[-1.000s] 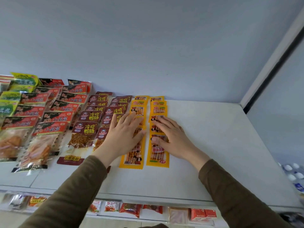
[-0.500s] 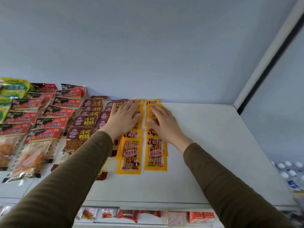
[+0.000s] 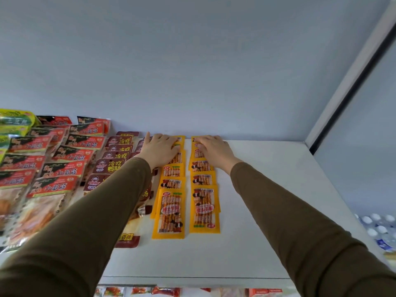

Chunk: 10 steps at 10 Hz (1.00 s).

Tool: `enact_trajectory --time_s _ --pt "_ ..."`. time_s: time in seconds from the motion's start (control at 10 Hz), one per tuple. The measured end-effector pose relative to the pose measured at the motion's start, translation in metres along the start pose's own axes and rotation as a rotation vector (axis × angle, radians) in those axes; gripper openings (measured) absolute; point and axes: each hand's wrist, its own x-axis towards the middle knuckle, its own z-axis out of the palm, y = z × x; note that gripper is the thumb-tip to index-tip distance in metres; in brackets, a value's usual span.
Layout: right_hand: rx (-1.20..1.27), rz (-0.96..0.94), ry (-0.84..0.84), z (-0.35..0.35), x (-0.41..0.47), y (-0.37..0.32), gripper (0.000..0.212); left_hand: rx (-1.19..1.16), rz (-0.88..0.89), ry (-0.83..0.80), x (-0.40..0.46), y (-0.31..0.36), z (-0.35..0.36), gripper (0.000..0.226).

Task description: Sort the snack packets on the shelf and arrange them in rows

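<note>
At the back of the white shelf (image 3: 267,189), against the pale wall (image 3: 192,71), both hands are lying flat on the far ends of two rows of yellow snack packets. The left hand (image 3: 159,150) is resting palm-down on the rear packets of the left yellow row (image 3: 170,209), fingers straight and close together, reaching to the wall. The right hand (image 3: 214,150) is doing likewise on the right yellow row (image 3: 203,207), fingers extended and slightly spread. Neither hand is curling round or pinching anything; both are pressing from above.

The packets are lying overlapped like shingles, running from the wall toward the shelf's front edge, the two rows parallel with a narrow strip of shelf between them. The rearmost packets are sitting directly under the palms and fingertips, while the front ones are lying well clear of the hands.

These look like thin, light, flexible plastic sachets with a glossy face, so they are probably sliding easily over one another and over the smooth shelf. Flat pressure from above seems the sensible hold for nudging a whole row; to lift one, its sealed edge would be the place to pinch.

To the left, dark red packets (image 3: 113,166) and red-banded packets (image 3: 53,187) are lying in rows of their own, partly hidden by the left sleeve (image 3: 85,221).
</note>
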Motion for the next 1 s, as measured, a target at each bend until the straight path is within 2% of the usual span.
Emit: enact_trajectory --time_s 0.1,0.2,0.3,0.4,0.5,0.6,0.8,1.0 --pt "0.052 -0.022 0.055 -0.003 -0.002 -0.003 0.044 -0.073 0.024 0.073 -0.011 0.004 -0.004 0.058" --pt "0.146 -0.014 0.225 -0.012 -0.014 -0.006 0.046 -0.075 0.029 0.192 -0.039 0.007 -0.011 0.060" --pt "0.155 0.015 0.247 -0.013 -0.048 -0.015 0.048 -0.035 0.025 0.225 -0.086 0.023 -0.008 0.068" --pt "0.033 -0.001 0.093 0.006 -0.093 -0.033 0.055 0.025 0.098 0.118 -0.133 0.047 0.013 0.078" --pt "-0.029 0.036 -0.024 0.023 -0.111 -0.042 0.057 0.039 0.094 0.082 -0.147 0.050 0.029 0.070" --pt "-0.016 0.079 -0.053 0.023 -0.110 -0.043 0.058 0.072 0.086 0.093 -0.145 0.044 0.028 0.071" --pt "0.096 0.092 0.031 0.006 -0.113 -0.048 0.059 -0.028 0.153 0.104 -0.146 0.043 0.011 0.073" --pt "-0.057 -0.057 0.044 -0.016 -0.143 -0.068 0.056 -0.022 0.220 0.177 -0.180 0.030 -0.002 0.068"
